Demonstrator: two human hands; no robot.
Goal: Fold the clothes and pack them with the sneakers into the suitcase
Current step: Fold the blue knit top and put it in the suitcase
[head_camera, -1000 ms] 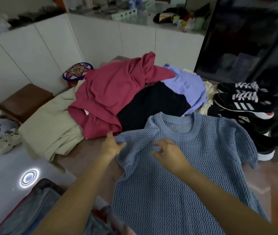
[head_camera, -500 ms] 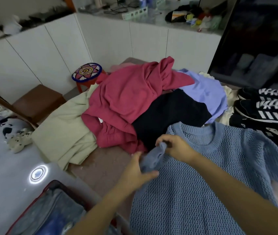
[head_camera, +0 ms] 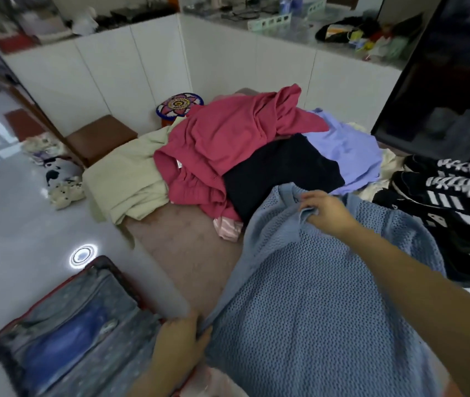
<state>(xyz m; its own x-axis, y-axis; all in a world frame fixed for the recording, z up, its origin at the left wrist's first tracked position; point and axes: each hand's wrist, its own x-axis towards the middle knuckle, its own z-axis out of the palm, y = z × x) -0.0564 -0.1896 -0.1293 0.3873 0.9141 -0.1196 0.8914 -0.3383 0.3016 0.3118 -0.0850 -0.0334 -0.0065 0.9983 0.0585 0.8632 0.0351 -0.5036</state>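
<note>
A blue open-knit sweater [head_camera: 308,305] lies on the brown surface in front of me, its left side folded inward. My right hand [head_camera: 327,209] pinches the folded sleeve near the collar. My left hand [head_camera: 180,340] grips the sweater's lower left edge. Behind it a pile holds a red garment [head_camera: 228,138], a black one [head_camera: 279,170], a lilac one [head_camera: 348,150] and a beige one [head_camera: 130,179]. Black sneakers [head_camera: 440,190] with white stripes and laces sit at the right. The open suitcase [head_camera: 64,330] with grey lining lies on the floor at lower left.
A pink satin piece [head_camera: 228,227] pokes out under the pile. A brown stool [head_camera: 99,137] and a patterned round stool [head_camera: 179,106] stand by the white cabinets. Stuffed toys [head_camera: 62,181] lie on the glossy floor at left. A dark cabinet [head_camera: 451,81] rises at right.
My left hand let go of the sleeve and dropped down to the sweater's lower left edge. My right hand carried the sleeve inward toward the collar. The view shifted left, showing the suitcase.
</note>
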